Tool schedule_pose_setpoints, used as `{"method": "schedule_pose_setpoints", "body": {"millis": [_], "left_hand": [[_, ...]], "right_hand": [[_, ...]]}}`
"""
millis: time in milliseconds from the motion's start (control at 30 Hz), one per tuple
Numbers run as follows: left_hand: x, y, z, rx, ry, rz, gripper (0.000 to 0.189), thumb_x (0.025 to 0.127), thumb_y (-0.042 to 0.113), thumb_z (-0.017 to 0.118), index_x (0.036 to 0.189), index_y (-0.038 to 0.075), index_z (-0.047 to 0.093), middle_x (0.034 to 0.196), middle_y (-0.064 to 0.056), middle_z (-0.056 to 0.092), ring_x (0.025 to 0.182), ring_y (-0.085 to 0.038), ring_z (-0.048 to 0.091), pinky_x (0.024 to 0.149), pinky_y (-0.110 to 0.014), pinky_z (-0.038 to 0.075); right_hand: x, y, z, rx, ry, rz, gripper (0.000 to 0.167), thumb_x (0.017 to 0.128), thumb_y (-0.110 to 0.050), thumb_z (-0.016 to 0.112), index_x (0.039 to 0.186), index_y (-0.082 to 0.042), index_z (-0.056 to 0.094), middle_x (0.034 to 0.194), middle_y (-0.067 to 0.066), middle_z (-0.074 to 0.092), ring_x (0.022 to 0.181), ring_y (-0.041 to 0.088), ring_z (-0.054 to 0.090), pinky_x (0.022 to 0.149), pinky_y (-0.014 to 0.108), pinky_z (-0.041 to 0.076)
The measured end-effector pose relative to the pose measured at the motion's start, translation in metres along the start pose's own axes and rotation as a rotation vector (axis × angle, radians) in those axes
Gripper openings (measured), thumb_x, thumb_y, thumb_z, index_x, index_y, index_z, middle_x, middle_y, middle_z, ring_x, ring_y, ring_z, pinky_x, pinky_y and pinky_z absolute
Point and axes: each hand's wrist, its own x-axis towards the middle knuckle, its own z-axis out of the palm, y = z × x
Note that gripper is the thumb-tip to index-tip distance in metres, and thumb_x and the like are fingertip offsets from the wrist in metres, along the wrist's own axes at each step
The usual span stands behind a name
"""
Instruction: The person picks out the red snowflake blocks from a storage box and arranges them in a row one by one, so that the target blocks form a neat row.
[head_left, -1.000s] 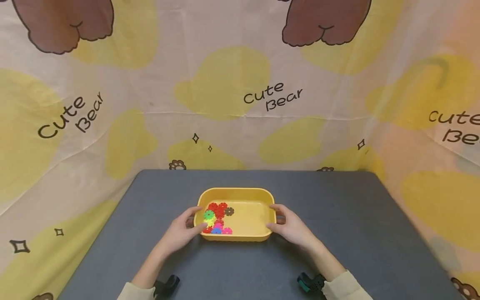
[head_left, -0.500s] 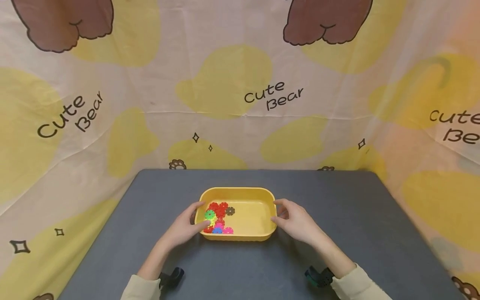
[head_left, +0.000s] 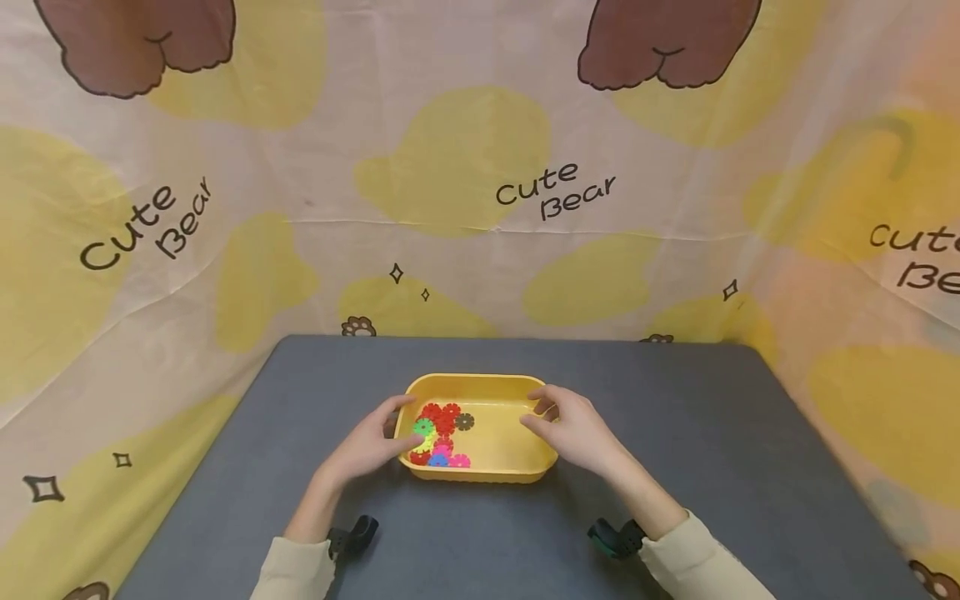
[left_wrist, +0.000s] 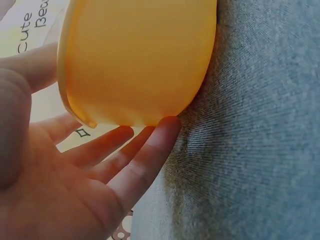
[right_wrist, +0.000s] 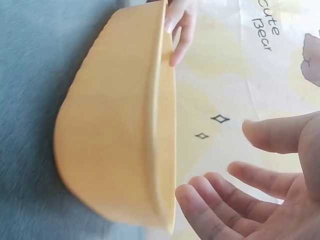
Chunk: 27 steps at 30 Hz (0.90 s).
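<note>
A yellow plastic tray (head_left: 510, 474) stands on the grey table, with small snowflake-shaped plastic discs (head_left: 444, 421) grouped in its left half. They are red, green, yellow, pink, blue and brown. My left hand (head_left: 367, 446) holds the tray's left end, thumb over the rim and fingers (left_wrist: 150, 160) against the outer wall. My right hand (head_left: 581, 433) hovers over the tray's right end, fingers loosely spread with nothing between them. In the right wrist view its fingertips (right_wrist: 187, 197) are above the rim, apart from the discs.
The grey table (head_left: 480, 550) extends around the tray on all sides. A patterned cloth (head_left: 450, 167) hangs behind the table and along both sides. Dark wrist straps (head_left: 618, 539) sit below each hand.
My right hand has let go of the tray's right end, first drawing off to the right, then moving left and up over the rim. The left hand stays on the tray.
</note>
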Motion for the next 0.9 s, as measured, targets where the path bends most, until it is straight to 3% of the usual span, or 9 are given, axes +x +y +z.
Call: {"method": "schedule_pose_setpoints", "body": {"millis": [200,433,633,900], "left_hand": [[0.001,-0.001,-0.001,0.012,-0.009,-0.001,0.073,0.087,0.036,0.08,0.149,0.019,0.046,0.145,-0.012,0.052,0.124,-0.035,0.056,0.096,-0.055,0.051],[0.002,-0.005,-0.002,-0.008,-0.036,0.016,0.075,0.088,0.038,0.079,0.15,0.019,0.043,0.152,-0.013,0.045,0.135,-0.041,0.048,0.102,-0.06,0.046],[0.002,-0.005,-0.003,-0.007,-0.036,0.003,0.075,0.088,0.038,0.079,0.15,0.02,0.043,0.151,-0.012,0.046,0.134,-0.04,0.05,0.101,-0.059,0.047],[0.002,-0.001,-0.003,-0.022,-0.051,-0.004,0.074,0.088,0.037,0.079,0.15,0.022,0.042,0.151,-0.011,0.045,0.136,-0.041,0.048,0.102,-0.062,0.046]], "right_hand": [[0.013,-0.014,0.014,0.026,-0.012,-0.017,0.039,0.093,-0.029,0.076,0.125,-0.009,0.068,0.102,0.0,0.067,0.093,0.018,0.063,0.076,0.037,0.054],[0.034,-0.025,0.039,0.063,-0.031,-0.076,0.035,0.093,-0.026,0.075,0.123,-0.007,0.069,0.107,0.008,0.068,0.093,0.02,0.063,0.076,0.036,0.054],[0.05,-0.03,0.058,0.087,-0.06,-0.081,0.037,0.093,-0.03,0.074,0.12,-0.006,0.068,0.105,0.003,0.068,0.093,0.019,0.063,0.076,0.035,0.054],[0.071,-0.025,0.087,0.126,-0.139,-0.064,0.039,0.092,-0.022,0.077,0.122,0.0,0.067,0.099,0.006,0.067,0.074,0.014,0.064,0.06,0.028,0.054]]}}
